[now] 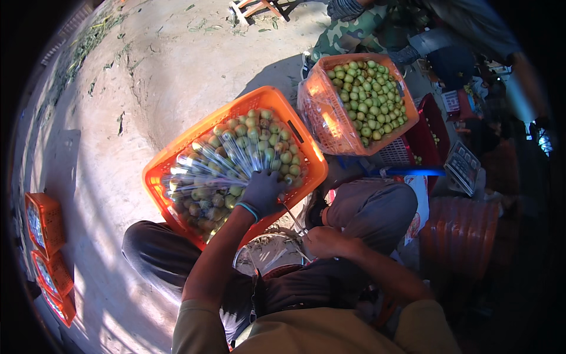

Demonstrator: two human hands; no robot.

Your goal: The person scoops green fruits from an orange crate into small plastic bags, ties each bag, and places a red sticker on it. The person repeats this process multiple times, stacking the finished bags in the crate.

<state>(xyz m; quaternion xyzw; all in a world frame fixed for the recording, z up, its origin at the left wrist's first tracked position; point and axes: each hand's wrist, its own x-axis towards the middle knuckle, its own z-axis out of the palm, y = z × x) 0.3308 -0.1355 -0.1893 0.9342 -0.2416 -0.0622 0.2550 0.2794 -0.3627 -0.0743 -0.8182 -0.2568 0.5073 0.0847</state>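
An orange plastic crate [316, 155] full of round green fruits [295, 170], probably jujubes, sits tilted before my knees. Clear plastic film [236, 161] covers most of the fruits and is drawn into radiating pleats. Those pleats meet under my left hand [263, 192], which wears a dark glove and closes on the gathered film near the crate's close side. My bare right hand [325, 242] grips a thin pale strip [295, 220], whose far end reaches the gloved fingers. What the strip is made of, I cannot tell.
Beyond stands another orange crate [320, 132], film-lined and holding similar fruits, beside a person in camouflage trousers [342, 40]. A scale's keypad unit [463, 166] and orange crates [460, 239] are right. More crates [53, 221] stand far left; a wooden stool [256, 8] is at the top.
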